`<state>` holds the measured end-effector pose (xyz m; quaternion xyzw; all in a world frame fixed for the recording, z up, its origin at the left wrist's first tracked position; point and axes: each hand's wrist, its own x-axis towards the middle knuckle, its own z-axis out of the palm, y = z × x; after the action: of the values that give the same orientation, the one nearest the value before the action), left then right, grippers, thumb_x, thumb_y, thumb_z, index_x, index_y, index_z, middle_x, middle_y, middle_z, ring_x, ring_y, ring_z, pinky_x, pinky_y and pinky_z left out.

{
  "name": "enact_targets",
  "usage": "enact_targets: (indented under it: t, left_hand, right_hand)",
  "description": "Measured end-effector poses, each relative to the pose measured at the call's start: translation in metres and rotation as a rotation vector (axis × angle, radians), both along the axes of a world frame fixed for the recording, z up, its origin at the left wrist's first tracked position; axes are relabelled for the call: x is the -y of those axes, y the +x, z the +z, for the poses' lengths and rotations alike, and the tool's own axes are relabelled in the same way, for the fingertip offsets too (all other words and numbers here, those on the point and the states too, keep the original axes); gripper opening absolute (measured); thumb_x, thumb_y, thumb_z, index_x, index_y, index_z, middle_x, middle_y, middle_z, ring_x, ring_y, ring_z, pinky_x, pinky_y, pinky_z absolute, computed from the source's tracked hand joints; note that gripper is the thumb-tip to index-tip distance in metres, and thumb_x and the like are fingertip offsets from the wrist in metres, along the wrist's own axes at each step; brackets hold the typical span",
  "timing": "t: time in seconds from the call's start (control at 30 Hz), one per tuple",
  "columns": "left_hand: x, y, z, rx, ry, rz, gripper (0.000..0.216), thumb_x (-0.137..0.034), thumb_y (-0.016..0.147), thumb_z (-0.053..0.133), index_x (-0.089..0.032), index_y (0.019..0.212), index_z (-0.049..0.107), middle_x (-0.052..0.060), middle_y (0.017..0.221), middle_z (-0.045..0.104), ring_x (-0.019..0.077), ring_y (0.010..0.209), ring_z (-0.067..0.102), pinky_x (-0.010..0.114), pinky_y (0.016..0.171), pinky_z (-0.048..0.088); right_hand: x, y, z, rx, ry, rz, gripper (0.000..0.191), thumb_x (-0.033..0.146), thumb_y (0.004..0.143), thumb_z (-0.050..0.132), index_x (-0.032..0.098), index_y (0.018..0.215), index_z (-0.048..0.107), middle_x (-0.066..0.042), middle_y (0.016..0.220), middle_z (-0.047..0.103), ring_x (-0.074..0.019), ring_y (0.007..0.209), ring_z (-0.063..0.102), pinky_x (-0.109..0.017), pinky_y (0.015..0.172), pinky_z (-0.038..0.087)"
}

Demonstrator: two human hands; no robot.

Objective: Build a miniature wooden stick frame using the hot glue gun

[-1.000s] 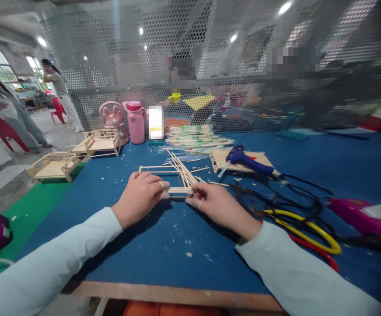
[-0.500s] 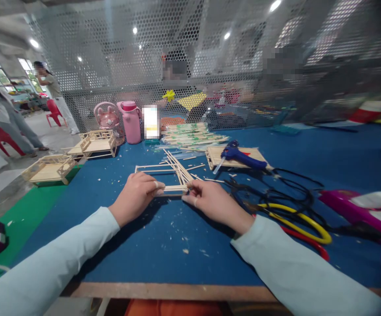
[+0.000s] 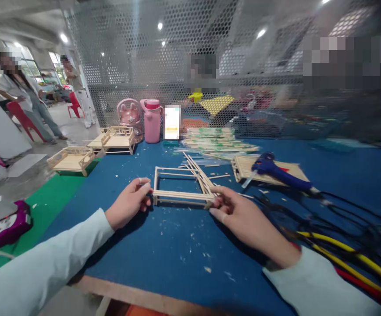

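A rectangular frame of thin wooden sticks [image 3: 177,195] lies on the blue table top [image 3: 164,245]. My right hand [image 3: 243,217] pinches the frame's near right corner, where several loose sticks [image 3: 198,169] lie across it. My left hand [image 3: 129,202] rests just left of the frame with its fingers loosely curled, the fingertips close to the frame's near left corner and nothing held in them. Both arms wear pale blue sleeves.
A blue glue gun [image 3: 277,171] lies on a stick panel [image 3: 269,169] to the right, beside tangled black, yellow and red cables [image 3: 335,237]. Behind are a stick bundle [image 3: 215,138], a pink bottle [image 3: 152,120], small stick beds [image 3: 116,140] and a mesh screen. People stand far left.
My left hand has let go of the frame's near edge and drawn back to the left. The right hand keeps its pinch. The camera has swung left, so the scene sits further right.
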<state>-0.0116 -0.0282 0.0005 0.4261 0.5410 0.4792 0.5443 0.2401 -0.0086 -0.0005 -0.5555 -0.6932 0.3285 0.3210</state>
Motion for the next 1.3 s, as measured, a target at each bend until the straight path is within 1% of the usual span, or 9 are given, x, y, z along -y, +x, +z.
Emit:
enact_targets:
  t: [0.03, 0.1, 0.2, 0.37, 0.53, 0.83, 1.03, 1.2, 1.3]
  left_hand:
    - [0.0015, 0.0003, -0.0011, 0.034, 0.006, -0.004, 0.031, -0.034, 0.078, 0.06, -0.016, 0.1, 0.048, -0.002, 0.076, 0.054, 0.0059, 0.051, 0.05, 0.017, 0.041, 0.036]
    - [0.0036, 0.0002, -0.0024, 0.071, -0.003, -0.022, 0.033, -0.035, 0.076, 0.062, -0.016, 0.1, 0.047, -0.001, 0.078, 0.055, 0.0066, 0.054, 0.052, 0.018, 0.044, 0.04]
    - [0.0053, -0.0015, -0.0039, 0.052, -0.013, -0.052, 0.032, -0.038, 0.076, 0.064, -0.015, 0.092, 0.05, -0.002, 0.071, 0.054, 0.007, 0.058, 0.052, 0.019, 0.052, 0.045]
    - [0.007, -0.0025, -0.0054, -0.015, 0.007, -0.099, 0.037, -0.048, 0.074, 0.064, -0.014, 0.082, 0.053, -0.001, 0.068, 0.056, 0.0076, 0.062, 0.052, 0.02, 0.058, 0.046]
    - [0.0067, -0.0023, -0.0053, -0.005, -0.026, -0.119, 0.038, -0.05, 0.072, 0.066, -0.015, 0.078, 0.052, -0.003, 0.065, 0.055, 0.0067, 0.058, 0.05, 0.02, 0.059, 0.044]
    - [0.0069, -0.0034, -0.0046, -0.045, -0.013, -0.137, 0.036, -0.049, 0.075, 0.064, -0.014, 0.073, 0.053, -0.003, 0.061, 0.053, 0.0067, 0.056, 0.047, 0.019, 0.057, 0.039]
    - [0.0061, -0.0025, -0.0016, -0.064, 0.0, -0.137, 0.037, -0.049, 0.074, 0.064, -0.015, 0.07, 0.052, -0.003, 0.058, 0.053, 0.0074, 0.054, 0.046, 0.02, 0.055, 0.037]
    - [0.0066, -0.0016, -0.0008, -0.007, -0.03, -0.133, 0.035, -0.047, 0.073, 0.065, -0.015, 0.072, 0.051, -0.002, 0.062, 0.054, 0.0069, 0.056, 0.047, 0.019, 0.058, 0.04]
    - [0.0065, -0.0018, -0.0024, 0.049, -0.074, -0.105, 0.032, -0.045, 0.074, 0.063, -0.016, 0.073, 0.049, -0.003, 0.065, 0.054, 0.0079, 0.058, 0.049, 0.022, 0.061, 0.044]
  right_hand:
    - [0.0007, 0.0001, 0.0001, -0.095, -0.042, -0.026, 0.035, 0.028, 0.062, 0.061, 0.019, 0.095, 0.055, 0.002, 0.07, 0.054, -0.0121, 0.055, 0.05, -0.026, 0.05, 0.041]
    - [0.0023, -0.0007, 0.0014, -0.265, -0.122, -0.077, 0.036, 0.034, 0.064, 0.063, 0.02, 0.096, 0.053, 0.001, 0.069, 0.055, -0.0118, 0.052, 0.05, -0.024, 0.044, 0.04]
    - [0.0043, -0.0042, 0.004, -0.464, -0.226, -0.152, 0.032, 0.046, 0.069, 0.062, 0.02, 0.084, 0.053, 0.002, 0.064, 0.054, -0.0102, 0.049, 0.048, -0.022, 0.04, 0.039]
    - [0.0063, -0.009, 0.0055, -0.631, -0.414, -0.209, 0.033, 0.047, 0.065, 0.069, 0.018, 0.069, 0.053, 0.002, 0.061, 0.053, -0.0074, 0.048, 0.048, -0.018, 0.039, 0.04]
    - [0.0071, -0.0066, 0.0026, -0.683, -0.504, -0.172, 0.037, 0.048, 0.062, 0.073, 0.017, 0.065, 0.053, 0.003, 0.056, 0.054, -0.0058, 0.046, 0.048, -0.016, 0.04, 0.041]
    - [0.007, -0.0071, 0.0027, -0.667, -0.548, -0.131, 0.033, 0.045, 0.066, 0.072, 0.017, 0.067, 0.053, 0.003, 0.054, 0.056, -0.0051, 0.043, 0.049, -0.016, 0.04, 0.04]
    - [0.0057, -0.0065, 0.0039, -0.681, -0.563, -0.154, 0.028, 0.036, 0.067, 0.073, 0.017, 0.067, 0.053, 0.002, 0.055, 0.058, -0.0057, 0.045, 0.052, -0.015, 0.043, 0.043]
    - [0.005, -0.0074, 0.005, -0.669, -0.555, -0.164, 0.021, 0.031, 0.073, 0.068, 0.017, 0.067, 0.053, 0.002, 0.055, 0.058, -0.0059, 0.046, 0.053, -0.015, 0.042, 0.044]
    - [0.0054, -0.0076, 0.0075, -0.672, -0.548, -0.145, 0.019, 0.03, 0.073, 0.067, 0.016, 0.068, 0.054, 0.001, 0.059, 0.058, -0.008, 0.052, 0.056, -0.016, 0.043, 0.047]
